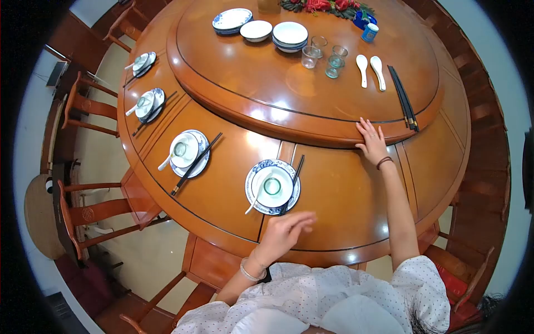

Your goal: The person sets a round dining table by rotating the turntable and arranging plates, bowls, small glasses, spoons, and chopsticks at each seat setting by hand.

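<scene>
My left hand [288,229] hovers just below the nearest place setting, fingers loosely stretched to the right, slightly blurred, with nothing visible in them. Close above it is a blue-rimmed plate [251,199] carrying a white bowl [286,196], a small glass [272,186] and a white spoon [253,205]. A pair of black chopsticks [299,168] lies along that plate's right side. My right hand [371,141] rests with fingers spread on the edge of the wooden turntable [311,131]. To its right, more black chopsticks [404,99] lie on the turntable.
On the turntable are stacked plates [232,20], white bowls [290,34], several glasses [310,57], two white spoons [362,71], a blue container [369,32] and red flowers [318,5]. Three more settings, the closest around a plate [203,161], line the left. Wooden chairs [103,211] surround the table.
</scene>
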